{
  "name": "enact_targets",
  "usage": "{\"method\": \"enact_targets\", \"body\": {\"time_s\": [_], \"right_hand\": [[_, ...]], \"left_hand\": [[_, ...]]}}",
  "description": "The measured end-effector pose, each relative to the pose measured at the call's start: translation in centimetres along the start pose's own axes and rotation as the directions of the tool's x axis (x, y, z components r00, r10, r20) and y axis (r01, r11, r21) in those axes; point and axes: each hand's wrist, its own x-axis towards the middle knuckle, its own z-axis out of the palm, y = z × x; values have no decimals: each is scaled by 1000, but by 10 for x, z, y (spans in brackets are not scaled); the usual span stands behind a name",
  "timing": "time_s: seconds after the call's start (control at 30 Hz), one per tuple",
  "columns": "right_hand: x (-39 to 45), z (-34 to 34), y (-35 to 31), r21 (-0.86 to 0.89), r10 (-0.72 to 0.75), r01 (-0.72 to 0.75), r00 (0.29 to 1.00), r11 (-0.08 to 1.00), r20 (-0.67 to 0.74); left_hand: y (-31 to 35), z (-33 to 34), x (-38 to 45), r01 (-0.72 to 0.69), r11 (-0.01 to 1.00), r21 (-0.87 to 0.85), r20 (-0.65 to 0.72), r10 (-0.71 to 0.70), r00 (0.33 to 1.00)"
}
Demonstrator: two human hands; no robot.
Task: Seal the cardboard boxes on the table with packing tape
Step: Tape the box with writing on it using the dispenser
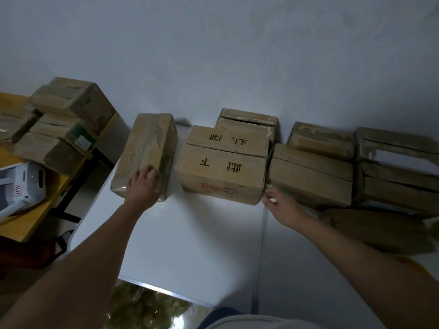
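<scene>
My left hand [142, 185] curls its fingers over the near end of a taped box [146, 154]; my right hand [280, 205] pinches something small I can't identify — beyond both, unsealed boxes [225, 162] line the white table [190, 245]. Next: find tape.

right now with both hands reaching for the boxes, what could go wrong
1. The left hand grips the tall taped brown cardboard box standing near the white table's left edge; a tug could tip it off.
2. The right hand is by the printed brown cardboard box, packed tightly against its neighbours; pulling may drag them along.
</scene>
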Motion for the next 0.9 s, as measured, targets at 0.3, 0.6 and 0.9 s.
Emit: {"method": "enact_targets", "body": {"time_s": [0.3,0.6,0.9], "right_hand": [[25,-1,-21,367,174,-159,985,917,-8],[-6,20,-8,350,179,-128,977,928,-119],[-70,36,40,160,75,-41,973,986,-217]], "left_hand": [[91,-16,32,165,644,-747,102,-134,986],[86,10,-32,186,712,-677,-2,-254,967],[91,41,-118,198,742,-640,-139,-365,921]]}}
